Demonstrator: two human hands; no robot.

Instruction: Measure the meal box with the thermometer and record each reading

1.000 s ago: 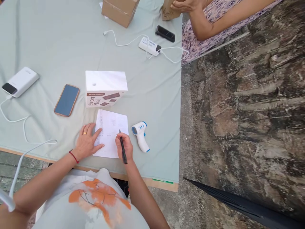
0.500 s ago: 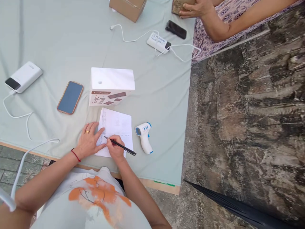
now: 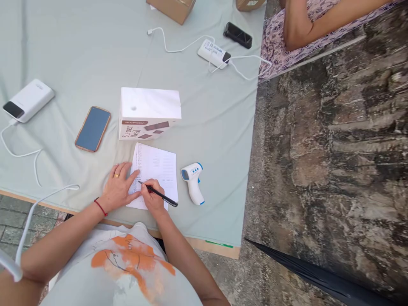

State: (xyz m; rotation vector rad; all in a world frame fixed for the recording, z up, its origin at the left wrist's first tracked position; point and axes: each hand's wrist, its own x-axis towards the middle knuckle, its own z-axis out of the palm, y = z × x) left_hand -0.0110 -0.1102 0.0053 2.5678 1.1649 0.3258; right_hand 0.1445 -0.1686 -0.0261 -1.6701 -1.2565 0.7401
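A black pen (image 3: 161, 196) is gripped in my right hand (image 3: 153, 196), its tip at the left part of a printed sheet of paper (image 3: 161, 168). My left hand (image 3: 119, 187) lies spread on the sheet's left edge and the cloth, a ring on one finger. Just beyond the paper stands a white box (image 3: 149, 104) with "Super Meal" printed on its near side. To the right of the paper, a white and blue infrared thermometer (image 3: 194, 185) rests on its side. A smartphone (image 3: 93, 129) lies face up to the left of the box.
A cloth-covered table (image 3: 216, 140) bears a white power bank (image 3: 30, 101) with a cable at left. Farther back are another power bank (image 3: 213, 52), a black device (image 3: 238, 35) and a cardboard box (image 3: 174, 8). Another person's arm (image 3: 298, 25) shows at upper right, beside a brown box (image 3: 249, 3).
My right hand and the pen have shifted slightly left across the paper. The other person's hand has left the brown box, which now sits farther up and right.
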